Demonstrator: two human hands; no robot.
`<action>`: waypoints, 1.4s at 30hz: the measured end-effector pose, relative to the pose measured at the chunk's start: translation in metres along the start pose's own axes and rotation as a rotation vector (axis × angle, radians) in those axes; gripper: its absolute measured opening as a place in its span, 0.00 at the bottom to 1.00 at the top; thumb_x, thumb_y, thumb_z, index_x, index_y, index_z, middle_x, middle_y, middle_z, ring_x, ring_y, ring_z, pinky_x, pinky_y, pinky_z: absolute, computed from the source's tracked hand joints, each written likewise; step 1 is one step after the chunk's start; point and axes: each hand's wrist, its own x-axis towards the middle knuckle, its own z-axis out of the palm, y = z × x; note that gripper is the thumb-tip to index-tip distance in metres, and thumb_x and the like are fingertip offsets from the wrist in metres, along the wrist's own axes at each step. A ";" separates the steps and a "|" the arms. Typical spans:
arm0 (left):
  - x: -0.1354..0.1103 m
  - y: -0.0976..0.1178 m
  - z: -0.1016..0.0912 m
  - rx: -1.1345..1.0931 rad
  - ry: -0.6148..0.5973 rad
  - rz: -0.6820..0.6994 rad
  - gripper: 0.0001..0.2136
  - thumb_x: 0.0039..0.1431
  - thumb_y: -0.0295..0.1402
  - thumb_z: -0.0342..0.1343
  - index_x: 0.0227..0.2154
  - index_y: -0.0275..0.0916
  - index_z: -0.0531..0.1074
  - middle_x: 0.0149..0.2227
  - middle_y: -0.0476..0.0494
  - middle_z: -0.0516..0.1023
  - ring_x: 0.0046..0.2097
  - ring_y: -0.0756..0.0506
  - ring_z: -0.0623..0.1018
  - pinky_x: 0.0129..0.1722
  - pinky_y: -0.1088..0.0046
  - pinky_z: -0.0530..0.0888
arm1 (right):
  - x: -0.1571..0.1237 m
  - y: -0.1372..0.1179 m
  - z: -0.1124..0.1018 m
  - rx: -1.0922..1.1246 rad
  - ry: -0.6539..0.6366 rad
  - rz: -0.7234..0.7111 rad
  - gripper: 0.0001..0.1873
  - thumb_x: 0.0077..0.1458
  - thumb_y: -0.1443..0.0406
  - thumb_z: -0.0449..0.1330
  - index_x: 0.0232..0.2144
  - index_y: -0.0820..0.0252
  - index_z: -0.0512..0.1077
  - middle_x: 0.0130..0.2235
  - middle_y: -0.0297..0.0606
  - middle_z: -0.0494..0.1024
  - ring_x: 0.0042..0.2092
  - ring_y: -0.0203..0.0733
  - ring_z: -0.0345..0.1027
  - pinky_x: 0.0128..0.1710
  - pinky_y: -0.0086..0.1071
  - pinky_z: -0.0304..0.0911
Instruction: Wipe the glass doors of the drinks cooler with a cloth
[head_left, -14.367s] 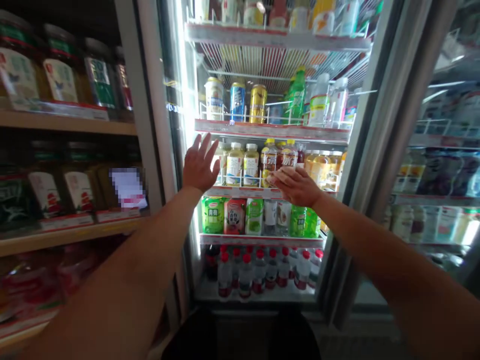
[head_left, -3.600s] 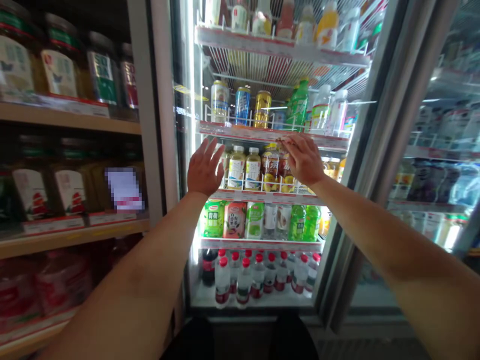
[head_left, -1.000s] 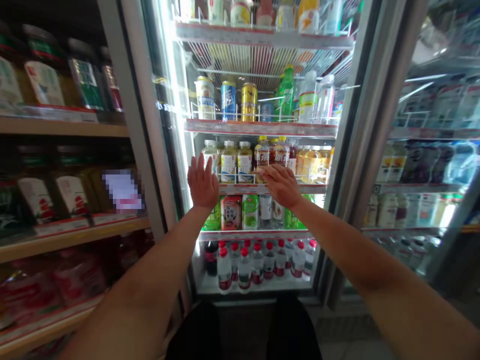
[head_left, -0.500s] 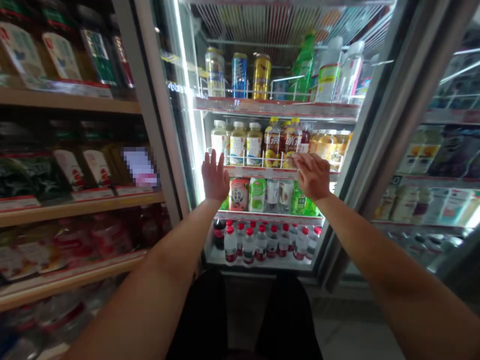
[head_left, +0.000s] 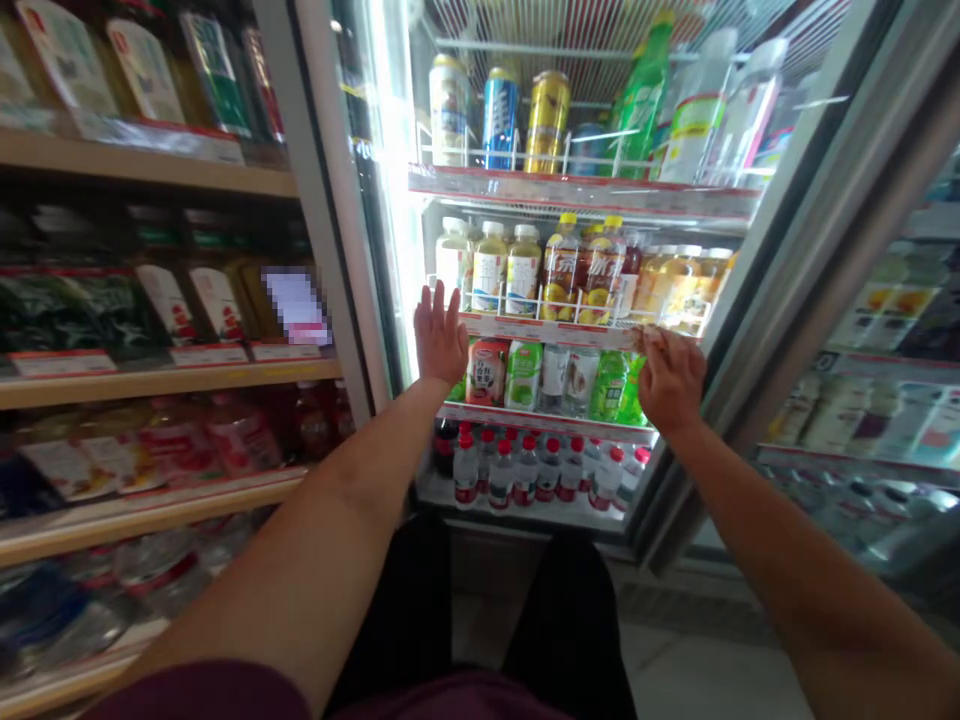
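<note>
Drinks cooler [head_left: 319, 200] centre; its door [head_left: 817, 200] swung open to the right; wooden shelving [head_left: 150, 375] stacked with packaged goods to the left. Inside, top to bottom: cans [head_left: 499, 118] left and tall bottles [head_left: 697, 125] right on the upper shelf [head_left: 585, 190]; row of juice bottles [head_left: 525, 270] behind the wire rail on the middle shelf [head_left: 555, 332]; cartons [head_left: 487, 370] on the shelf beneath; small bottles [head_left: 525, 470] on the lowest shelf. Left hand [head_left: 440, 335] at the left end of the middle shelf's front edge; right hand [head_left: 670, 380] at its right end, fingers on the edge.
</note>
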 end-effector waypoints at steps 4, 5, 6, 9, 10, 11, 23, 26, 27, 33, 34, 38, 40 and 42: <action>-0.001 0.000 0.001 0.005 0.004 -0.009 0.27 0.71 0.39 0.39 0.69 0.36 0.55 0.72 0.35 0.51 0.74 0.40 0.41 0.71 0.52 0.48 | -0.013 0.006 -0.003 0.028 -0.109 -0.097 0.28 0.61 0.68 0.54 0.63 0.55 0.68 0.61 0.45 0.72 0.64 0.53 0.62 0.64 0.48 0.59; -0.002 0.000 0.001 0.003 0.004 -0.011 0.27 0.71 0.39 0.39 0.69 0.36 0.55 0.72 0.35 0.51 0.74 0.40 0.41 0.71 0.52 0.48 | -0.013 0.010 -0.004 0.020 -0.096 -0.082 0.27 0.61 0.68 0.54 0.62 0.54 0.69 0.61 0.44 0.72 0.64 0.53 0.62 0.64 0.49 0.59; -0.002 0.000 0.001 -0.001 0.005 -0.013 0.27 0.71 0.39 0.39 0.69 0.36 0.55 0.72 0.35 0.51 0.74 0.40 0.41 0.71 0.52 0.47 | -0.012 0.015 -0.004 0.010 -0.061 -0.046 0.27 0.61 0.68 0.53 0.62 0.54 0.69 0.61 0.44 0.72 0.64 0.53 0.62 0.65 0.50 0.59; -0.002 0.001 0.001 -0.030 -0.001 -0.028 0.27 0.71 0.39 0.39 0.69 0.36 0.55 0.72 0.36 0.51 0.74 0.40 0.42 0.71 0.51 0.46 | -0.015 0.019 -0.001 0.017 0.067 0.087 0.29 0.62 0.69 0.50 0.64 0.57 0.67 0.63 0.47 0.70 0.67 0.55 0.59 0.65 0.54 0.60; -0.002 0.001 0.001 -0.042 -0.007 -0.035 0.27 0.71 0.39 0.40 0.69 0.36 0.55 0.72 0.36 0.50 0.74 0.40 0.41 0.71 0.51 0.46 | -0.018 0.016 0.002 0.034 0.091 0.109 0.30 0.62 0.69 0.50 0.65 0.58 0.64 0.64 0.48 0.69 0.68 0.55 0.57 0.65 0.56 0.59; -0.001 0.001 0.001 -0.052 -0.013 -0.042 0.27 0.70 0.39 0.40 0.69 0.36 0.56 0.72 0.36 0.50 0.74 0.39 0.41 0.71 0.51 0.46 | -0.023 0.009 0.004 0.058 0.102 0.114 0.31 0.62 0.70 0.49 0.67 0.59 0.62 0.65 0.49 0.67 0.69 0.56 0.54 0.65 0.57 0.58; -0.048 0.063 -0.003 -0.182 -0.270 0.315 0.27 0.68 0.29 0.45 0.69 0.43 0.55 0.71 0.38 0.56 0.73 0.39 0.49 0.71 0.50 0.54 | -0.032 -0.111 0.034 0.435 -0.141 -0.017 0.37 0.62 0.77 0.44 0.71 0.56 0.51 0.70 0.48 0.57 0.73 0.48 0.42 0.69 0.55 0.55; -0.067 0.088 0.005 -0.307 -0.284 0.448 0.32 0.68 0.25 0.44 0.72 0.38 0.43 0.70 0.33 0.56 0.72 0.41 0.52 0.70 0.56 0.60 | -0.023 -0.129 0.040 0.521 -0.122 -0.035 0.39 0.63 0.76 0.46 0.73 0.56 0.42 0.72 0.49 0.51 0.73 0.45 0.44 0.68 0.46 0.59; -0.070 0.094 0.008 -0.333 -0.266 0.450 0.33 0.67 0.24 0.44 0.73 0.37 0.40 0.71 0.32 0.55 0.72 0.41 0.52 0.69 0.56 0.61 | -0.021 -0.133 0.041 0.544 -0.104 -0.022 0.40 0.63 0.76 0.47 0.73 0.56 0.38 0.73 0.49 0.49 0.73 0.45 0.44 0.68 0.45 0.60; -0.066 0.098 0.018 -0.276 -0.242 0.432 0.29 0.67 0.23 0.46 0.70 0.39 0.52 0.65 0.33 0.65 0.69 0.39 0.62 0.65 0.54 0.67 | -0.011 -0.121 0.033 0.551 -0.057 -0.047 0.42 0.65 0.68 0.54 0.73 0.52 0.37 0.74 0.45 0.46 0.72 0.47 0.47 0.66 0.44 0.62; -0.066 0.096 0.017 -0.249 -0.252 0.408 0.27 0.67 0.23 0.47 0.68 0.40 0.56 0.62 0.35 0.68 0.66 0.39 0.65 0.63 0.55 0.70 | -0.009 -0.114 0.028 0.522 -0.073 -0.091 0.41 0.65 0.66 0.55 0.73 0.53 0.39 0.73 0.46 0.50 0.72 0.47 0.49 0.66 0.45 0.61; -0.074 0.088 0.015 -0.159 -0.306 0.394 0.19 0.67 0.26 0.52 0.59 0.42 0.69 0.49 0.39 0.75 0.51 0.40 0.74 0.51 0.61 0.77 | 0.002 -0.082 0.018 0.300 -0.093 -0.148 0.32 0.68 0.59 0.52 0.71 0.56 0.52 0.69 0.47 0.61 0.71 0.48 0.51 0.68 0.48 0.53; -0.073 0.083 0.014 -0.132 -0.300 0.440 0.17 0.67 0.28 0.54 0.56 0.45 0.73 0.45 0.40 0.75 0.47 0.41 0.74 0.46 0.64 0.77 | 0.011 -0.070 0.020 0.181 -0.055 -0.062 0.29 0.70 0.59 0.48 0.70 0.59 0.55 0.69 0.48 0.61 0.72 0.48 0.48 0.69 0.49 0.50; -0.066 0.075 0.013 -0.125 -0.233 0.418 0.16 0.67 0.29 0.55 0.55 0.48 0.74 0.44 0.42 0.74 0.46 0.42 0.73 0.45 0.66 0.76 | 0.020 -0.064 0.026 0.084 -0.026 0.020 0.29 0.70 0.59 0.46 0.70 0.61 0.55 0.70 0.48 0.59 0.73 0.48 0.45 0.69 0.50 0.47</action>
